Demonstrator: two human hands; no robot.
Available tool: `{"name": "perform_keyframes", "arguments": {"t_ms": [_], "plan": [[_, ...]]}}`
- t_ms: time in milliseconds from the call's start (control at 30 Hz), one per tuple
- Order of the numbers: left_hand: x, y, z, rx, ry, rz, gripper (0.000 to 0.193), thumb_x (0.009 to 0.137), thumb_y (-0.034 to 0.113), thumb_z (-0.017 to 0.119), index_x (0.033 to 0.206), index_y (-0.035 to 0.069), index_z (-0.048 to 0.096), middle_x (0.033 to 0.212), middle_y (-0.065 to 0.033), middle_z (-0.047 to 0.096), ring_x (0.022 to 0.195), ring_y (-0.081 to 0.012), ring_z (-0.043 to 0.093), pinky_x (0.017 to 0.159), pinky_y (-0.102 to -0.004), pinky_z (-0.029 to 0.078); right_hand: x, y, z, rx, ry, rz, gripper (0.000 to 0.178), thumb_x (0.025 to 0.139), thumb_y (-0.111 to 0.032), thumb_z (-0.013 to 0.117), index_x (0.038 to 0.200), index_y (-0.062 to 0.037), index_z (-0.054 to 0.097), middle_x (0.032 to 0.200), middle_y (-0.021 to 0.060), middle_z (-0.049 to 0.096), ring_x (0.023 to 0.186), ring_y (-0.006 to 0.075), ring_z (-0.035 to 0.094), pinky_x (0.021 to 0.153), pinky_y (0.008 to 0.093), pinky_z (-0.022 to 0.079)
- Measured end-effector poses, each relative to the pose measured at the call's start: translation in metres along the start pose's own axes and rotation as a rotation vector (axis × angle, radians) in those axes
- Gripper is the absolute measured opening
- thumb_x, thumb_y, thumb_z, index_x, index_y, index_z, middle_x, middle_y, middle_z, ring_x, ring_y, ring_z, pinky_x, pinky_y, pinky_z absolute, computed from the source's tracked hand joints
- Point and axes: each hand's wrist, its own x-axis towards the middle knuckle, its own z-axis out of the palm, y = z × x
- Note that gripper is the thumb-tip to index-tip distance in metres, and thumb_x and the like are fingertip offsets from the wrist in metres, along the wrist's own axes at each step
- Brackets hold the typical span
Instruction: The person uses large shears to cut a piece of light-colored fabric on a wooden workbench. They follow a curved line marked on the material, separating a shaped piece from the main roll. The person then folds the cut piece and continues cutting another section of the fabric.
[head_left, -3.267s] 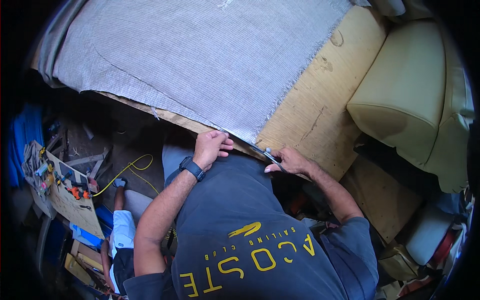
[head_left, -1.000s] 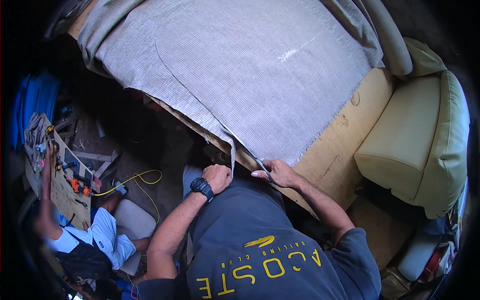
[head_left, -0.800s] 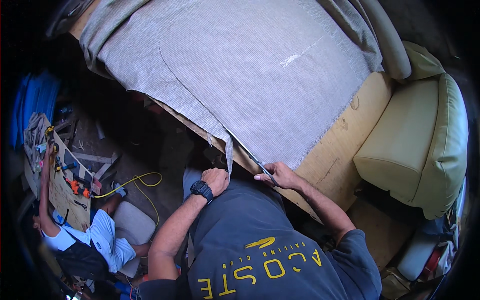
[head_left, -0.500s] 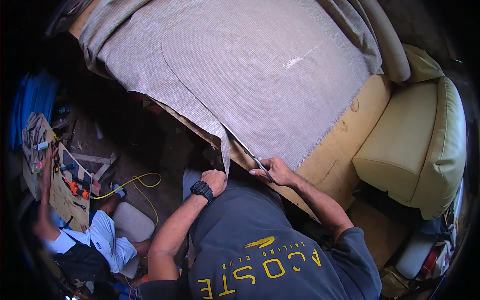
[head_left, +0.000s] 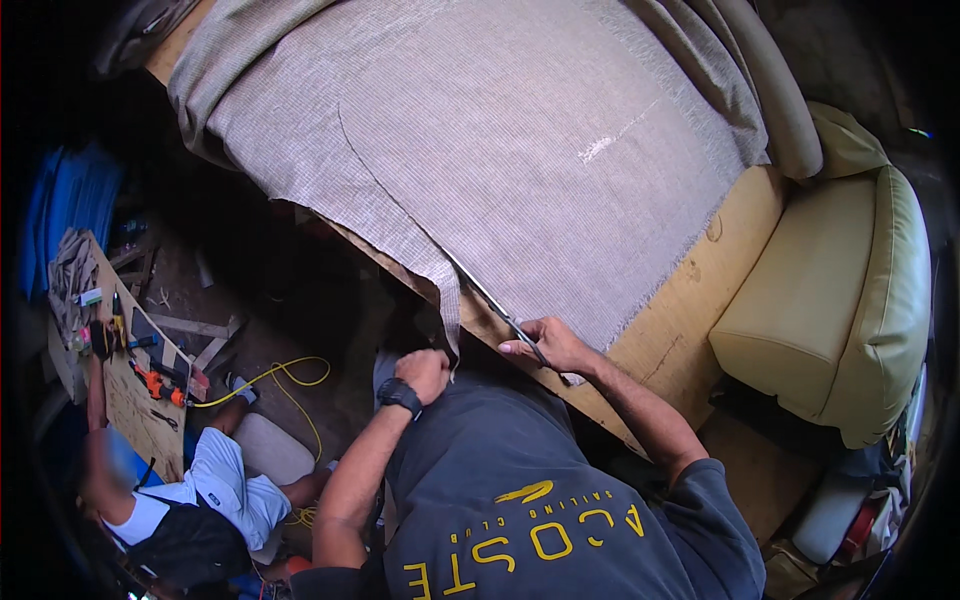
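Note:
Grey woven fabric lies over a wooden table, with a dark curved line drawn on it. My right hand is closed round the handles of long scissors at the table's near edge. Their blades lie along the line, where the fabric is parted. A narrow cut strip of fabric hangs off the edge, left of the scissors. My left hand, with a black watch on its wrist, is closed at the strip's lower end; the fingertips are partly hidden.
A cream padded seat piece stands at the right, by a rolled length of fabric. On the left a person sits at a low wooden board with an orange tool and a yellow hose.
The scissors have moved a little farther along the curved line, and the loose strip is longer. My left hand stays near its lower end. The whole view has shifted slightly.

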Motion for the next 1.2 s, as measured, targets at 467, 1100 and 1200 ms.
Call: {"name": "perform_keyframes", "arguments": {"t_ms": [467,1100,1200], "plan": [[0.056,0.036,-0.108,-0.949,0.356,-0.316,0.042,0.091,0.036,0.071,0.065,0.006,0.059,0.054,0.0008,0.053,0.047,-0.0062,0.048,0.044,-0.0253,0.038,0.016,-0.024,-0.006,0.009,-0.028,0.008,0.062,0.084,-0.067,0.07,0.084,-0.0044,0.071,0.062,-0.0003,0.053,0.06,0.0113,0.048,0.053,0.0325,0.034],[0.051,0.015,-0.115,-0.935,0.214,-0.209,0.037,0.093,0.03,0.07,0.067,0.005,0.059,0.056,0.0002,0.058,0.048,-0.006,0.051,0.045,-0.0241,0.039,0.049,-0.068,-0.005,0.022,0.05,-0.096,0.063,0.086,-0.062,0.071,0.069,-0.0016,0.066,0.053,-0.0002,0.049,0.053,0.0107,0.045,0.049,0.0347,0.036],[0.051,0.01,-0.116,-0.907,0.215,-0.215,0.04,0.093,0.028,0.07,0.065,0.003,0.057,0.055,-0.0013,0.057,0.048,-0.0067,0.049,0.045,-0.0267,0.038,0.062,-0.079,-0.008,-0.011,0.061,-0.091,0.063,0.085,-0.063,0.071,0.071,-0.0016,0.067,0.055,0.0002,0.052,0.054,0.0109,0.045,0.05,0.0344,0.036]]}}
